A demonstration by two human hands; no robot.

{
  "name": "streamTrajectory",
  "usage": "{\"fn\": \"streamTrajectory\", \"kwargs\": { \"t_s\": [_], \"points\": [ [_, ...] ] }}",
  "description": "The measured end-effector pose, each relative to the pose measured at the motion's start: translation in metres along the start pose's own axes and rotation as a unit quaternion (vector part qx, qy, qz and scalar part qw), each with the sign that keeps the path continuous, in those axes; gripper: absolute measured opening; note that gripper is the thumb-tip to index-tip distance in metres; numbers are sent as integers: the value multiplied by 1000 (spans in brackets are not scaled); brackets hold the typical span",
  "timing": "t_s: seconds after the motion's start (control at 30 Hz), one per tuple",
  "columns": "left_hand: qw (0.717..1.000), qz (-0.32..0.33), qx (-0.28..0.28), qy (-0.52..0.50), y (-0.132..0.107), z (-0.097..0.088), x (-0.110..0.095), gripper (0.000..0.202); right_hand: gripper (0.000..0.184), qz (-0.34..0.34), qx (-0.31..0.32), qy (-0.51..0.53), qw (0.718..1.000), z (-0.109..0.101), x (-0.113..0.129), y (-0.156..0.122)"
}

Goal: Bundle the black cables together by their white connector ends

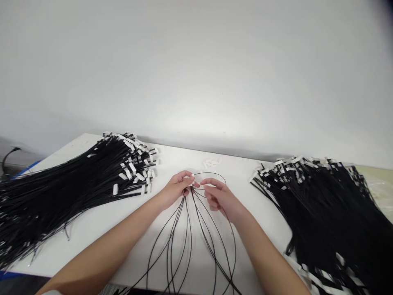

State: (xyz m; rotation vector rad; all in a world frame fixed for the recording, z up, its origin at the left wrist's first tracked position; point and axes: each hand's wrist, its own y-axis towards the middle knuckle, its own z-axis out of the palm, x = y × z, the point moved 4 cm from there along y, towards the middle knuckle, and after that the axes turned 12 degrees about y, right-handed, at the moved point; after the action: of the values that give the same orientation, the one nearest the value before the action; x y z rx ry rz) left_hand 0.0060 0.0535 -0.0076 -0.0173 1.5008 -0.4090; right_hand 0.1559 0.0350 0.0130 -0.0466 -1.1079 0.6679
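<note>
At the middle of the white table, my left hand (pixel 179 187) pinches a small white connector (pixel 193 178) between thumb and fingers. Several thin black wires (pixel 172 237) hang from it in loops toward the table's front edge. Close on its right, my right hand (pixel 219 194) is curled with thumb and index finger near one another. A black wire loops out from the connector and passes by these fingers. Whether the fingertips grip a wire end is too small to make out.
To the left lies a big bundle of black wires (pixel 61 184) with white connectors at its ends. Another such bundle (pixel 331 213) covers the right side. Behind my hands sits a little pile of white connectors (pixel 211 163). A pale wall (pixel 196 73) rises behind the table (pixel 172 153).
</note>
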Motion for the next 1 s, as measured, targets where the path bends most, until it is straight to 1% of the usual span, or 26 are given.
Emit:
{"fn": "streamTrajectory", "kwargs": {
  "t_s": [0.03,0.07,0.13,0.2,0.33,0.43,0.53,0.57,0.6,0.63,0.7,0.77,0.83,0.9,0.93,1.0],
  "points": [
    [1000,-3,-2,-1,0,0,0,30,24,-4,12,66,998,-2,6,-2],
    [1000,-7,-4,-4,0,-1,-1,30,21,-25,14,129,991,-6,13,-3],
    [1000,-18,-8,-10,0,-1,-1,32,17,-88,4,240,967,-16,27,-5],
    [999,-26,-12,-14,0,-2,-2,33,17,-149,-22,308,939,-28,37,-5],
    [999,-34,-15,-20,-1,-2,-2,34,17,-255,-131,334,898,-54,47,-4],
    [999,-37,-20,-28,-1,-3,-3,34,22,-325,-188,340,862,-71,52,-3],
    [998,-38,-25,-39,-1,-3,-3,34,25,-358,-228,362,830,-84,56,-4],
    [998,-38,-26,-42,-1,-4,-3,34,25,-365,-236,364,824,-88,57,-4],
    [998,-38,-26,-45,-1,-4,-3,34,26,-369,-241,359,823,-90,58,-5],
    [998,-36,-26,-48,-1,-4,-3,33,26,-369,-241,346,828,-92,59,-5],
    [998,-28,-22,-53,-1,-4,-2,33,27,-354,-238,302,852,-91,60,-5],
    [998,-19,-18,-54,0,-4,-3,32,27,-317,-239,248,884,-86,58,-4],
    [999,-11,-16,-51,0,-3,-3,31,23,-275,-237,171,916,-76,54,-4],
    [999,-6,-10,-43,-1,-3,-4,30,24,-239,-218,59,944,-60,49,-5],
    [999,-5,-6,-38,-1,-2,-4,29,26,-223,-200,-2,954,-51,46,-6],
    [1000,-3,4,-30,-2,0,-5,29,28,-196,-154,-102,963,-33,40,-7]
  ]
}}
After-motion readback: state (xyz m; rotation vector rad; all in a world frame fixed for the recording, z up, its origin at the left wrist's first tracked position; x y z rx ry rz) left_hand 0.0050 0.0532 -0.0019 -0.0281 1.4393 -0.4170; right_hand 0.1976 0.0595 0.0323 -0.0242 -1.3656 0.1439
